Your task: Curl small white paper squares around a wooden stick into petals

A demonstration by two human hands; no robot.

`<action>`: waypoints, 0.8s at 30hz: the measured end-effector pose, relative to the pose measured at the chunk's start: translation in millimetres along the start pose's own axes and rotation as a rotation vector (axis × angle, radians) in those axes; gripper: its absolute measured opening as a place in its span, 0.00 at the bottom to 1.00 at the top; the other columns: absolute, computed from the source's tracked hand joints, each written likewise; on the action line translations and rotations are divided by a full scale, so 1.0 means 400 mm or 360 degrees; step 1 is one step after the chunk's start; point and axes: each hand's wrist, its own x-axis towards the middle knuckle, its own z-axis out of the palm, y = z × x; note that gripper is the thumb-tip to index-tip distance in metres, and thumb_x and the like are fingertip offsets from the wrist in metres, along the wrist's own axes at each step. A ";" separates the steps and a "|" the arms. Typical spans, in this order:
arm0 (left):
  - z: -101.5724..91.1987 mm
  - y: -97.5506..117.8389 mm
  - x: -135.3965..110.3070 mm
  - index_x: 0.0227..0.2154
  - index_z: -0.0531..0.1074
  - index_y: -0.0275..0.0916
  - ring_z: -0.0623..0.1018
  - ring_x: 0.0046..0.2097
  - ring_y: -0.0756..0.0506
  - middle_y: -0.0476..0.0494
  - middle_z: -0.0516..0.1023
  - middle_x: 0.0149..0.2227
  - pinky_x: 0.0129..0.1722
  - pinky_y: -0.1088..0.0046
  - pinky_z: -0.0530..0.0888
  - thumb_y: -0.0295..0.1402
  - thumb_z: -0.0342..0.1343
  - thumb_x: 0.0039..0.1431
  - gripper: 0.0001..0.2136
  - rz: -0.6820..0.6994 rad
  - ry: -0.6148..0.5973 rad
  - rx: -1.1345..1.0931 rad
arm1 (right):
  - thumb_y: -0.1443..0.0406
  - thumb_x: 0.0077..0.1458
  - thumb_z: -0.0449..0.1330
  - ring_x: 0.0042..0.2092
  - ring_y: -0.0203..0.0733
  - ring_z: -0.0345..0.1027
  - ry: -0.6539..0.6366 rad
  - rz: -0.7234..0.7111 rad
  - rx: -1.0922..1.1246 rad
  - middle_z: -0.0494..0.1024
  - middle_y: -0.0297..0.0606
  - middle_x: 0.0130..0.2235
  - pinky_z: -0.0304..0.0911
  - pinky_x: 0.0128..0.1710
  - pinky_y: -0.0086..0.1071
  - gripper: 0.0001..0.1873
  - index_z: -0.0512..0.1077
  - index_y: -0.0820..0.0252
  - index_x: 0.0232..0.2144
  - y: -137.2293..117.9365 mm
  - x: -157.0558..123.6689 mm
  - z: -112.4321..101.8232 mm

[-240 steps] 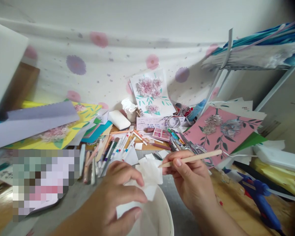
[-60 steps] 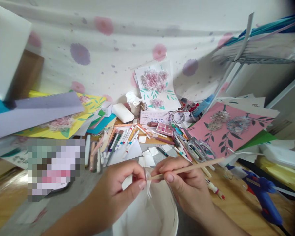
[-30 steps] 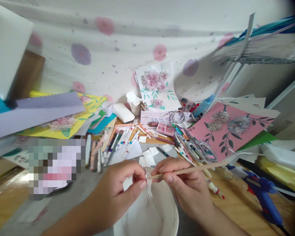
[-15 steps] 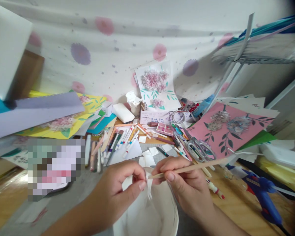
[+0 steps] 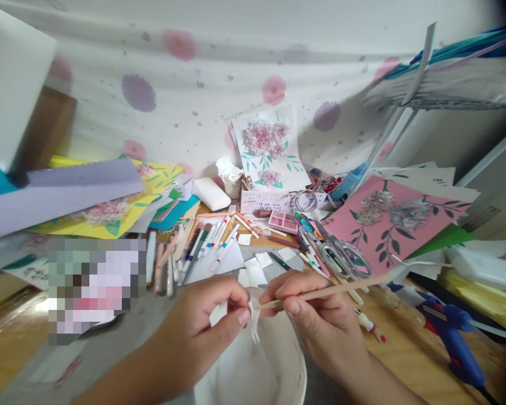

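Paper (image 5: 254,326), flat 8 s ago, now bunches on stick (image 5: 362,282) tip: shaping under way. Left hand (image 5: 202,332) pinches it; right hand (image 5: 320,323) clamps stick at 3 o'clock.

Bright, diffuse, even; hard to tell from where. Only faintly shaded beneath the left hand (image 5: 206,332) and right hand (image 5: 316,320) at 6 o'clock. Hard to separate the white paper scrap (image 5: 255,323) from the white bowl (image 5: 297,360). Crisp on the wooden stick (image 5: 341,287). Blurred and stretched toward 9 and 3 o'clock, darkened to black at 1 o'clock. Pixelated in a block (image 5: 96,289) and warmly glossed on the tabletop (image 5: 4,349) at 8 o'clock.
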 end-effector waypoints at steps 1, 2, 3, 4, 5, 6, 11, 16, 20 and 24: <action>0.000 0.001 0.000 0.26 0.69 0.40 0.73 0.29 0.49 0.53 0.72 0.25 0.29 0.75 0.67 0.31 0.49 0.61 0.09 0.0002 0.0008 0.0014 | 0.66 0.60 0.63 0.39 0.37 0.76 -0.0009 -0.0017 -0.0007 0.82 0.35 0.37 0.71 0.38 0.28 0.07 0.79 0.50 0.40 -0.002 0.001 0.001; 0.000 0.002 0.001 0.26 0.69 0.40 0.73 0.28 0.49 0.53 0.71 0.25 0.29 0.76 0.67 0.31 0.49 0.61 0.09 0.0007 0.0017 0.0028 | 0.66 0.60 0.63 0.39 0.37 0.76 -0.0019 -0.0038 -0.0021 0.82 0.34 0.37 0.71 0.39 0.28 0.07 0.79 0.50 0.40 -0.005 0.003 0.001; 0.000 0.002 0.001 0.26 0.69 0.40 0.72 0.28 0.49 0.53 0.71 0.24 0.29 0.76 0.67 0.31 0.49 0.61 0.09 0.0010 0.0025 0.0043 | 0.66 0.60 0.63 0.39 0.36 0.76 -0.0028 -0.0063 -0.0043 0.82 0.34 0.37 0.71 0.39 0.27 0.07 0.80 0.50 0.40 -0.008 0.005 0.002; 0.000 0.002 0.001 0.25 0.69 0.40 0.72 0.28 0.50 0.53 0.71 0.24 0.29 0.76 0.67 0.31 0.50 0.61 0.09 0.0014 0.0027 0.0057 | 0.67 0.60 0.63 0.39 0.36 0.76 -0.0039 -0.0088 -0.0072 0.83 0.35 0.37 0.70 0.40 0.27 0.08 0.80 0.51 0.40 -0.010 0.006 0.003; 0.000 0.002 0.002 0.25 0.69 0.40 0.72 0.28 0.50 0.53 0.71 0.24 0.29 0.76 0.67 0.31 0.50 0.61 0.09 0.0016 0.0030 0.0070 | 0.67 0.60 0.63 0.39 0.36 0.76 -0.0050 -0.0108 -0.0105 0.83 0.35 0.37 0.70 0.40 0.27 0.08 0.80 0.51 0.40 -0.013 0.007 0.004; 0.000 0.002 0.002 0.25 0.69 0.40 0.72 0.28 0.50 0.53 0.71 0.24 0.29 0.76 0.67 0.31 0.50 0.61 0.09 0.0020 0.0037 0.0081 | 0.67 0.60 0.63 0.39 0.36 0.76 -0.0061 -0.0124 -0.0141 0.83 0.35 0.37 0.70 0.40 0.27 0.08 0.80 0.51 0.40 -0.015 0.008 0.005; 0.004 0.001 0.004 0.25 0.69 0.40 0.73 0.28 0.50 0.53 0.72 0.25 0.29 0.76 0.67 0.30 0.51 0.61 0.08 0.0046 0.0060 0.0108 | 0.69 0.60 0.62 0.39 0.38 0.77 -0.0079 -0.0161 -0.0273 0.83 0.36 0.37 0.71 0.39 0.29 0.09 0.80 0.50 0.40 -0.019 0.007 0.003; 0.002 0.001 0.004 0.25 0.69 0.40 0.73 0.28 0.50 0.53 0.72 0.25 0.29 0.76 0.67 0.30 0.50 0.60 0.08 0.0028 0.0053 0.0054 | 0.67 0.60 0.62 0.38 0.37 0.76 -0.0056 -0.0133 -0.0279 0.83 0.35 0.36 0.70 0.38 0.28 0.08 0.80 0.51 0.39 -0.019 0.007 0.002; 0.000 0.001 0.003 0.25 0.70 0.40 0.73 0.28 0.50 0.53 0.72 0.25 0.30 0.76 0.67 0.31 0.50 0.61 0.09 0.0009 0.0031 0.0013 | 0.67 0.61 0.62 0.38 0.35 0.76 -0.0039 -0.0094 -0.0181 0.83 0.34 0.36 0.70 0.39 0.25 0.07 0.79 0.51 0.39 -0.014 0.006 0.004; 0.001 -0.001 0.003 0.25 0.70 0.40 0.72 0.28 0.50 0.53 0.72 0.24 0.30 0.76 0.67 0.32 0.50 0.61 0.09 -0.0019 0.0018 -0.0026 | 0.67 0.60 0.62 0.39 0.35 0.76 -0.0030 -0.0074 -0.0131 0.82 0.34 0.36 0.70 0.39 0.25 0.07 0.79 0.51 0.39 -0.009 0.004 0.002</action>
